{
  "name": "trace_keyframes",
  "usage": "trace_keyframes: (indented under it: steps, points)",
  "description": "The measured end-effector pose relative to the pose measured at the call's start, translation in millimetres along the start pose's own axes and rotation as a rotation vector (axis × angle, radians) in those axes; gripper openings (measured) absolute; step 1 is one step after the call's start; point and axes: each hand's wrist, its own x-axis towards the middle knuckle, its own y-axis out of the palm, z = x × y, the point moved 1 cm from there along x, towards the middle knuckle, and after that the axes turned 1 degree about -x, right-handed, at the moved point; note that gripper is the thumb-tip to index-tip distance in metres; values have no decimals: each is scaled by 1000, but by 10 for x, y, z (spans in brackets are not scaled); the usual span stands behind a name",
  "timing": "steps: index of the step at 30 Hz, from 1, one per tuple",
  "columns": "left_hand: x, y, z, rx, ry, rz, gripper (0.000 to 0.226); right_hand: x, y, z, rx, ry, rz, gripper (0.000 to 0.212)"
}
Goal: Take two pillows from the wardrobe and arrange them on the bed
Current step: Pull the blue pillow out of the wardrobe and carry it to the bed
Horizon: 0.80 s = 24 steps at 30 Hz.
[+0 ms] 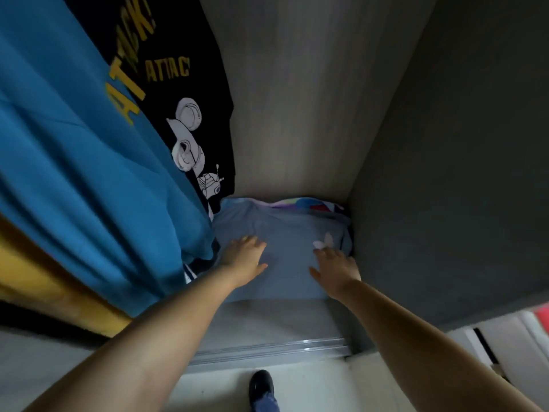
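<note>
A grey-blue pillow [285, 233] lies on the wardrobe floor, filling the space from the hanging clothes to the right wall. A second pillow with a multicoloured cover [309, 204] peeks out behind it against the back panel. My left hand [245, 258] rests flat on the left part of the grey-blue pillow, fingers apart. My right hand [335, 267] lies spread over the pillow's right part, beside a small white mark on the cover. Neither hand grips anything. The bed is out of view.
Hanging clothes crowd the left: a blue shirt [83, 173], a black printed shirt [184, 84] and a yellow garment [44, 289]. The wardrobe's dark right wall [445, 173] stands close to my right arm. A sliding-door rail [267, 350] runs along the front; my shoe [261, 385] stands before it.
</note>
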Motion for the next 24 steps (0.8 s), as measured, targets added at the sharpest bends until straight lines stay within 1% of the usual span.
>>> trace_keyframes:
  steps: [5, 11, 15, 18, 21, 24]
  points:
    - [828, 376, 200, -46, -82, 74, 56, 879, 229, -124, 38, -7, 28, 54]
    - [1651, 1221, 521, -90, -165, 123, 62, 1972, 902, -388, 16, -25, 97, 58]
    - [2151, 1849, 843, -59, -197, 60, 68, 2777, 1381, -393, -16, -69, 86, 64]
    - [2541, 2209, 1118, -11, -227, 10, 77, 3351, 1631, -359, -15, -134, 12, 70]
    - [2889, 2421, 1384, 23, -276, -38, 91, 3830, 1763, -320, -3, -192, -65, 77]
    - [3051, 2633, 1610, 26, -310, -28, 100, 4107, 1934, -313, -12, -201, -22, 90]
